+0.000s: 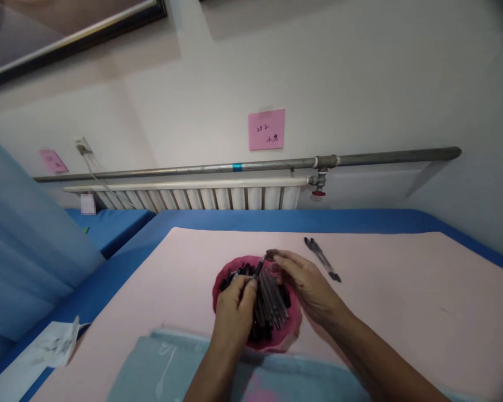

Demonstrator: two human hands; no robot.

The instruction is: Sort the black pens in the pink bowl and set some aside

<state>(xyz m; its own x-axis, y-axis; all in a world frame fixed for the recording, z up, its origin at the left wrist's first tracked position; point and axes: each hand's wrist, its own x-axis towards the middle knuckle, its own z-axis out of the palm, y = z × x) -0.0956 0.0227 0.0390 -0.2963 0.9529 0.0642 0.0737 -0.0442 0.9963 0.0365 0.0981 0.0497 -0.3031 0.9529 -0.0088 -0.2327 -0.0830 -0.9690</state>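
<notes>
Over a pink basket (293, 335) full of pen parts, my left hand (235, 307) pinches a pen (259, 269) with a dark grip, its tip pointing up and away. My right hand (304, 282) is close by on the right, thumb and fingers closed on a small dark piece (271, 254) that looks like a pen cap, near the pen's tip. Whether the two parts touch is too small to tell. Clear pen barrels (270, 298) lie in the basket, among black parts partly hidden by my left hand.
Two pens (322, 259) lie side by side on the pink table cover (385, 312), right of the basket. Blue-green cloth (171, 363) lies along the near side. White paper (37, 357) rests at the left edge. Behind stand a radiator (213, 198) and a pipe (276, 165).
</notes>
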